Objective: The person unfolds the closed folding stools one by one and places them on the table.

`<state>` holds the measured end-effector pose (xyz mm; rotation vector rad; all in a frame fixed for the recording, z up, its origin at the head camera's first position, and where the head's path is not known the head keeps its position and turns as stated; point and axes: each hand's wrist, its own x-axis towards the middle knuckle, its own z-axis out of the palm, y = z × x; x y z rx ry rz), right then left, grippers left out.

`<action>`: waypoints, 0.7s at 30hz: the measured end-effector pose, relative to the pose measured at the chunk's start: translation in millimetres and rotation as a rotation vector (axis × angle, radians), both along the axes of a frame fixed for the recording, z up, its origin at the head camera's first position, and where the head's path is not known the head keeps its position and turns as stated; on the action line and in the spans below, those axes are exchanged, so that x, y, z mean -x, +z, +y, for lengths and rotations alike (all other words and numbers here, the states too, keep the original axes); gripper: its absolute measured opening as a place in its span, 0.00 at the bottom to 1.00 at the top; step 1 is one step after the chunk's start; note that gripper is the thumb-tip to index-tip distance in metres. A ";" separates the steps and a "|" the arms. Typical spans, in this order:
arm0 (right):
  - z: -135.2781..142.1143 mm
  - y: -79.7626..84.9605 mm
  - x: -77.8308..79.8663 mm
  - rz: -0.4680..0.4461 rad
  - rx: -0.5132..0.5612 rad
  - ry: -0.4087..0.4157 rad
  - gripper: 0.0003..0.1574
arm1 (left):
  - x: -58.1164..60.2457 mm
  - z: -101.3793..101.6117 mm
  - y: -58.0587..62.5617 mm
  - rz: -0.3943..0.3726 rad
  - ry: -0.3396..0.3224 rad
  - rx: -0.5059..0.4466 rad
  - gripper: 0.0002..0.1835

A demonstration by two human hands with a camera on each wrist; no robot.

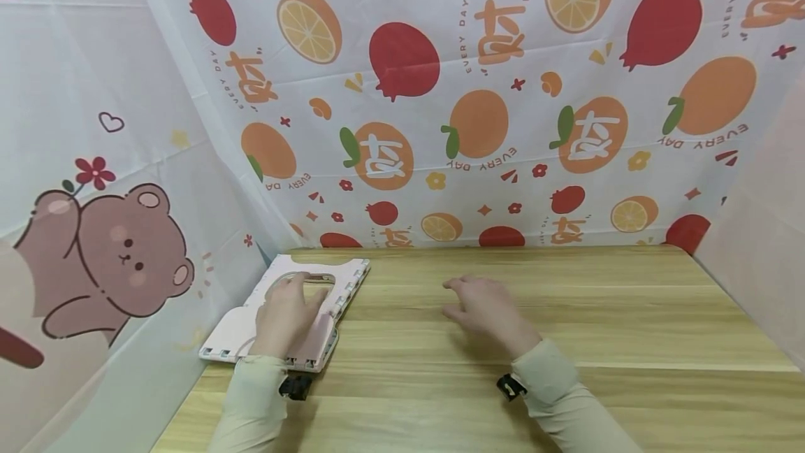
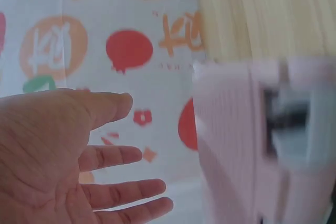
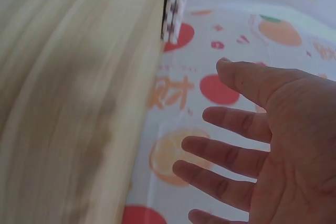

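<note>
A pale pink, flat plastic piece that looks like a folded stool (image 1: 228, 331) lies at the left of the wooden table, with an oval handle opening and hinge slots along its edges. Over it is my left hand (image 1: 284, 317), thumb and fingers spread. In the left wrist view that hand (image 2: 47, 153) appears apart from the stool (image 2: 228, 145), holding nothing. My right hand (image 1: 489, 310) hovers above the middle of the table. Its fingers are loosely extended in the right wrist view, where the palm (image 3: 299, 145) is bare and the stool's slotted edge (image 3: 176, 6) shows beyond.
The wooden table (image 1: 597, 320) extends to the right and front. A fruit-print cloth (image 1: 440, 187) hangs along its back edge. A cloth with a bear print (image 1: 135, 250) stands close beside the stool on the left, and a pale cloth (image 1: 764, 243) borders the right side.
</note>
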<state>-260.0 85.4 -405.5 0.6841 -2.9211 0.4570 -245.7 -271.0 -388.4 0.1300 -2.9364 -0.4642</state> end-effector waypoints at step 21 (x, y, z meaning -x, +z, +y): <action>-93.5 -20.1 7.9 0.007 -0.090 0.126 0.32 | 1.6 -82.3 -10.3 -0.129 0.171 -0.046 0.44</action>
